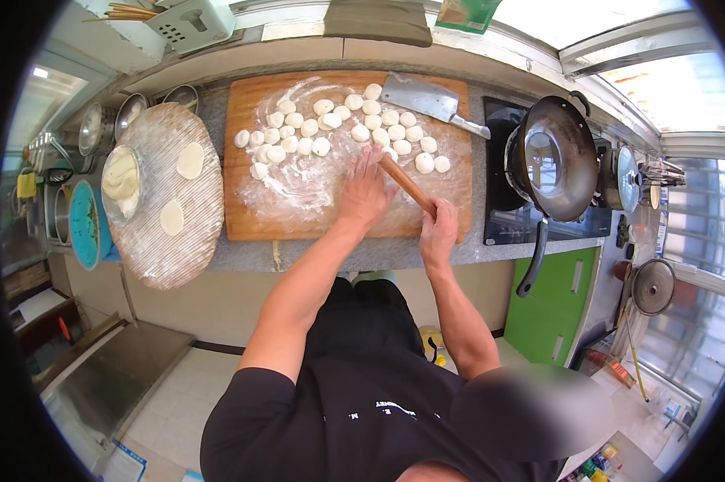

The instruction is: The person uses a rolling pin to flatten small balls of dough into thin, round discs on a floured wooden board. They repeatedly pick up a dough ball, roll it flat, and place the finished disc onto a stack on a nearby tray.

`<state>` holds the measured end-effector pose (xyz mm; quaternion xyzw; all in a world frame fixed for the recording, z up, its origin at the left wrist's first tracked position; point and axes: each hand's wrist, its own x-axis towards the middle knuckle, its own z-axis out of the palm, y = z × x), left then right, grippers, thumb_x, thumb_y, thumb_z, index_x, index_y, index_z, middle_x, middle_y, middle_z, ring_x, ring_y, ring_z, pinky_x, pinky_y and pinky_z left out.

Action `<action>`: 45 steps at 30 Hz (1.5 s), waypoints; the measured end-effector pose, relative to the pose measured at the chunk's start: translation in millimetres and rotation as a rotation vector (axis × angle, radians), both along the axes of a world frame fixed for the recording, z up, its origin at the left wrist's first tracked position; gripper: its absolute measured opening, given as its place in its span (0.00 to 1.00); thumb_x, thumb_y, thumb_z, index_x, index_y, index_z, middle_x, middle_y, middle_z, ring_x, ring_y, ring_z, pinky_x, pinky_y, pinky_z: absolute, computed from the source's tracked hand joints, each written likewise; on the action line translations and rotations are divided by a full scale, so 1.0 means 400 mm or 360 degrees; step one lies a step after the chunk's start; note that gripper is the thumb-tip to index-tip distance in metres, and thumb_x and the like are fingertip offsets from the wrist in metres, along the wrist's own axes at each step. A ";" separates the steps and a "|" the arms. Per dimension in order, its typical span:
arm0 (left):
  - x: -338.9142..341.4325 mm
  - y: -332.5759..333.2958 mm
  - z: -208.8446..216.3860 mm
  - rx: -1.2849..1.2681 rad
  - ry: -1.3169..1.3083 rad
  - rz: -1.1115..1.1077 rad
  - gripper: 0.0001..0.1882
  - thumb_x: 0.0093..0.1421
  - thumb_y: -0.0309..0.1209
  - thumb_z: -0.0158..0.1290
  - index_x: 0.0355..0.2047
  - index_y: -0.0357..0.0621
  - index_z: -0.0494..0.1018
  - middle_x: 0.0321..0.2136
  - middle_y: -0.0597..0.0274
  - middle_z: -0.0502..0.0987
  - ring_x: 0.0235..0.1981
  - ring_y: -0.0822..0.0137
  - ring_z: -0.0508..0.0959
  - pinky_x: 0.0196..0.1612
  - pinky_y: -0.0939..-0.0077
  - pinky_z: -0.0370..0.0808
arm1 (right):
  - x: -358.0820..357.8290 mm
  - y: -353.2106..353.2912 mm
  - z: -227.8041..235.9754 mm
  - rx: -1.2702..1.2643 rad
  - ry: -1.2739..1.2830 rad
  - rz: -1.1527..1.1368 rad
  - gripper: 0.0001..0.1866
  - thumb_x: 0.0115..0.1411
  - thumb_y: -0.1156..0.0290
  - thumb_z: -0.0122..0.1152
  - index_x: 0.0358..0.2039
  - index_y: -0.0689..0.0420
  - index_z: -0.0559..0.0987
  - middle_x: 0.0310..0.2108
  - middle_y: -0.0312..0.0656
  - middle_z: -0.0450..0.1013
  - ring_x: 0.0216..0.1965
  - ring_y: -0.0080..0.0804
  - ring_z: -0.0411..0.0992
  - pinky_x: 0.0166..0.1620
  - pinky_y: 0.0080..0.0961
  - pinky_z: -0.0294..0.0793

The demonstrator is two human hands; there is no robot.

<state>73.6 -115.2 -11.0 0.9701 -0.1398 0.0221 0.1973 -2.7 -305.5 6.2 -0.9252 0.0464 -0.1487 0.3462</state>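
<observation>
A wooden rolling pin [407,185] slants over the floured cutting board [254,217], its near end gripped by my right hand [440,230]. My left hand [366,193] lies beside the pin's far end, fingers stretched forward over the floury wood. Whether a piece of dough is under its fingertips cannot be made out. Several small round dough pieces [321,147] are scattered across the board's far half, some close to my left fingertips. At the far right of the board rests a cleaver [423,98], its handle pointing right past the edge.
Left of the board, a ribbed round tray [166,253] carries two flat dough wrappers [190,161] and a bowl of pale filling or dough [122,183]. A turquoise basin [83,225] stands further left. To the right, a wok [559,161] sits on a black cooktop [507,229], its handle jutting toward me.
</observation>
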 end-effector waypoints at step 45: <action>-0.096 0.230 0.035 0.0077 0.0258 0.0057 0.42 0.75 0.50 0.53 0.81 0.42 0.58 0.82 0.48 0.55 0.83 0.46 0.54 0.83 0.37 0.47 | 0.067 0.143 0.012 -0.0734 0.0336 0.0705 0.51 0.69 0.45 0.65 0.82 0.60 0.57 0.83 0.53 0.54 0.82 0.55 0.54 0.82 0.56 0.51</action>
